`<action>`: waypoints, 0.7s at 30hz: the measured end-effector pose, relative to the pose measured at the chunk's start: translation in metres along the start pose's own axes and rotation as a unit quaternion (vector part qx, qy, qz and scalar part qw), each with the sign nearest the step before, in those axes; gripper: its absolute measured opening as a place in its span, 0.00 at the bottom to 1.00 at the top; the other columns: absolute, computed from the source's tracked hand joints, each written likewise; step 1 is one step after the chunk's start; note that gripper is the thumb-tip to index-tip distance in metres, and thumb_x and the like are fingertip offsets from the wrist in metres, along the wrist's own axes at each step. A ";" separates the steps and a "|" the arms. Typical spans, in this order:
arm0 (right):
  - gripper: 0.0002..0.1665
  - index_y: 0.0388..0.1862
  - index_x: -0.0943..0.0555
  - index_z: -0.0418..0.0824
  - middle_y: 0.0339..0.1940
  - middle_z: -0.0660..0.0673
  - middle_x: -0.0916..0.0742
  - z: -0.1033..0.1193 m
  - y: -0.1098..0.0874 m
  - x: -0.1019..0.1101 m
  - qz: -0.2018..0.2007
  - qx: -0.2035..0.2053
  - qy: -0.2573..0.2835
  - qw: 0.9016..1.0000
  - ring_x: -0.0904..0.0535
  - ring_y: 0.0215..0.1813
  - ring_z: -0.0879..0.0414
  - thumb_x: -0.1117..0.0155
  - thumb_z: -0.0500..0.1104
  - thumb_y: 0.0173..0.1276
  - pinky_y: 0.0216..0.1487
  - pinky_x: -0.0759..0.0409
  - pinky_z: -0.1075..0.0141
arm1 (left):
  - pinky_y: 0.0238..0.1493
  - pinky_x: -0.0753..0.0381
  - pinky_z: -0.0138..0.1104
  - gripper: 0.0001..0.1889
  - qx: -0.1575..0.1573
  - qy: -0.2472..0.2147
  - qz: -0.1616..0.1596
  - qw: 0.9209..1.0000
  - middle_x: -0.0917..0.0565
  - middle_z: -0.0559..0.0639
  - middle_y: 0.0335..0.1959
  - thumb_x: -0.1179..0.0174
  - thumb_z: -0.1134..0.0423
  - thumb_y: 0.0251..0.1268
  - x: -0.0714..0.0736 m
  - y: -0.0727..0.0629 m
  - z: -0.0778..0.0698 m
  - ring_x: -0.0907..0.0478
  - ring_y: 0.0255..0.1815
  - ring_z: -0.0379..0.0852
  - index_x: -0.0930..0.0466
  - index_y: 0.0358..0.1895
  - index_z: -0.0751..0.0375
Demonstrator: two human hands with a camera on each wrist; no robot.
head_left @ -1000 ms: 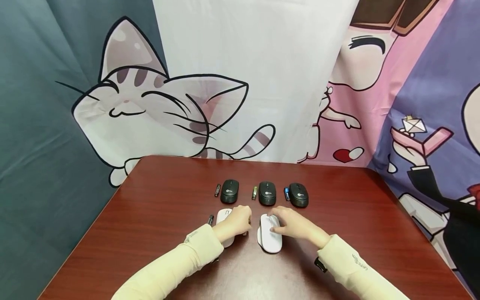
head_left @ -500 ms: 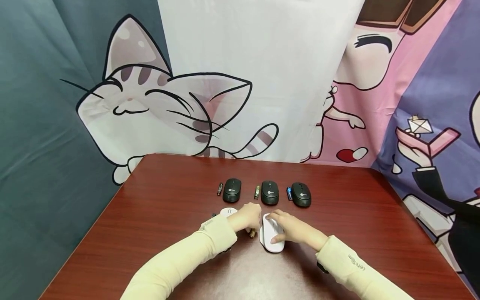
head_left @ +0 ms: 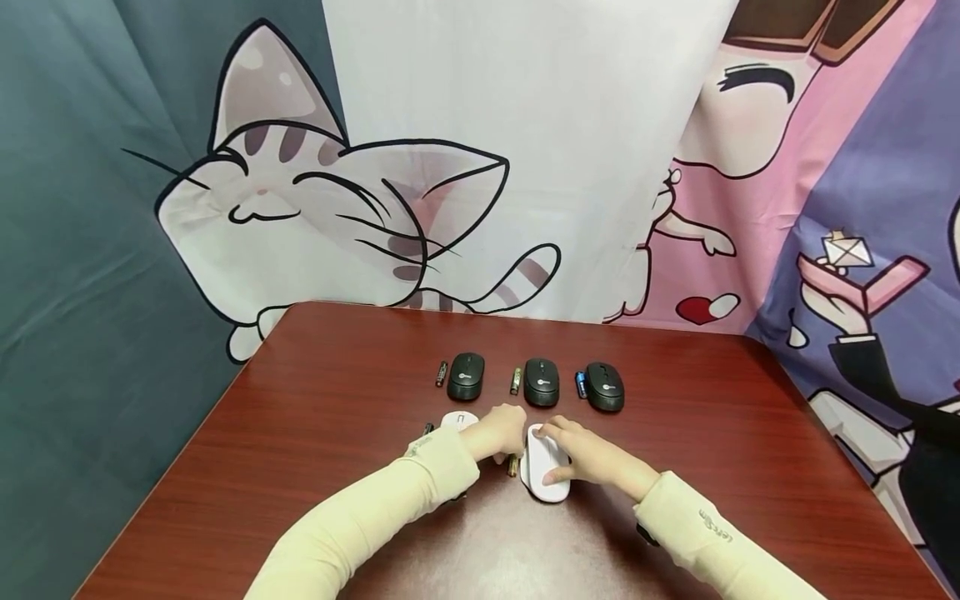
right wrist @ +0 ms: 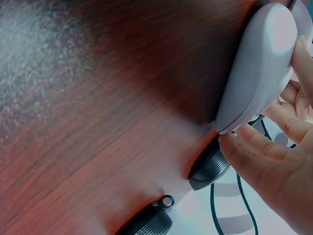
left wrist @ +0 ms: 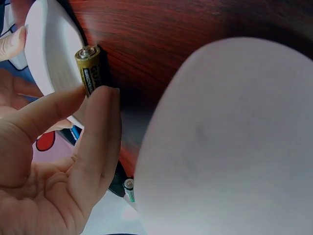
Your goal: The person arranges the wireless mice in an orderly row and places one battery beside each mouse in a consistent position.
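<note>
My left hand [head_left: 501, 432] pinches a gold AA battery [left wrist: 89, 66] between thumb and fingertips; its metal tip sticks out past them. The battery is close beside a white computer mouse [head_left: 549, 482], at its left side. Around that mouse curls my right hand [head_left: 577, 454], thumb on the near right side and fingertips at the far end. A second white edge shows along the mouse's left side. Another white mouse [head_left: 457, 419] lies under my left forearm, mostly hidden by it in the head view; its pale shell fills much of the left wrist view.
Three black mice [head_left: 466, 377] stand in a row farther back on the red-brown table [head_left: 337, 375]. Each has a battery at its left: one dark [head_left: 442, 373], one greenish gold [head_left: 516, 381], one blue [head_left: 581, 384]. A dark battery [head_left: 428, 429] peeks out left of the covered white mouse.
The left hand has moved right with the gold battery, nearer the white mouse in my right hand. The right hand stays in place on its mouse. The head view has shifted slightly.
</note>
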State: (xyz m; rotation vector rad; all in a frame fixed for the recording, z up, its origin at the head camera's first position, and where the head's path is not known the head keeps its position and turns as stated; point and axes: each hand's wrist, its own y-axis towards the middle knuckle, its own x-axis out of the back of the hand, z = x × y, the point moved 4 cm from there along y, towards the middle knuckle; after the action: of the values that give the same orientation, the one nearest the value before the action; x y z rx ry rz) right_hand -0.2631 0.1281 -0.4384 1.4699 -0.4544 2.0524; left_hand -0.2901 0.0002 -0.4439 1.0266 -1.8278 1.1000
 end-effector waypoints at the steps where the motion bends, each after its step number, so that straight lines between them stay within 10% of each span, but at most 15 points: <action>1: 0.34 0.51 0.25 0.30 0.47 0.37 0.22 0.000 -0.001 0.000 0.000 -0.001 0.001 1.000 0.24 0.46 0.45 0.26 0.48 0.50 0.47 0.24 0.54 | 0.12 0.29 0.26 0.10 -0.003 0.002 -0.001 1.000 0.20 0.51 0.11 0.33 0.69 0.46 0.000 -0.001 -0.001 0.22 0.09 0.41 0.27 0.21 0.60; 12: 0.38 0.63 0.30 0.33 0.58 0.37 0.24 0.000 -0.009 0.006 -0.010 0.013 -0.002 1.000 0.25 0.55 0.43 0.31 0.50 0.57 0.54 0.26 0.50 | 0.19 0.27 0.30 0.09 -0.031 0.004 -0.036 0.999 0.19 0.47 0.18 0.33 0.60 0.50 0.007 -0.010 0.002 0.20 0.20 0.44 0.24 0.24 0.58; 16: 0.31 0.60 0.27 0.35 0.57 0.39 0.22 -0.002 -0.009 0.017 -0.072 0.021 -0.006 0.997 0.24 0.55 0.46 0.33 0.47 0.60 0.54 0.25 0.51 | 0.25 0.26 0.34 0.09 -0.074 0.003 -0.131 0.989 0.17 0.45 0.23 0.33 0.57 0.51 0.021 -0.019 0.011 0.20 0.27 0.44 0.23 0.24 0.53; 21: 0.14 0.45 0.20 0.40 0.44 0.48 0.16 -0.011 -0.013 0.035 -0.189 0.011 -0.024 0.982 0.21 0.48 0.54 0.33 0.40 0.59 0.49 0.22 0.57 | 0.24 0.29 0.29 0.09 -0.113 -0.082 -0.257 0.956 0.20 0.42 0.18 0.34 0.61 0.53 0.039 -0.034 0.037 0.26 0.20 0.37 0.24 0.21 0.52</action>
State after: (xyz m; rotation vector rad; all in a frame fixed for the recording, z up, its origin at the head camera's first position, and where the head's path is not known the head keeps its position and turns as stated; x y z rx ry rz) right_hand -0.2714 0.1536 -0.4100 1.4897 -0.1548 1.7289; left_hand -0.2822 -0.0542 -0.4114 1.3804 -1.6265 0.4946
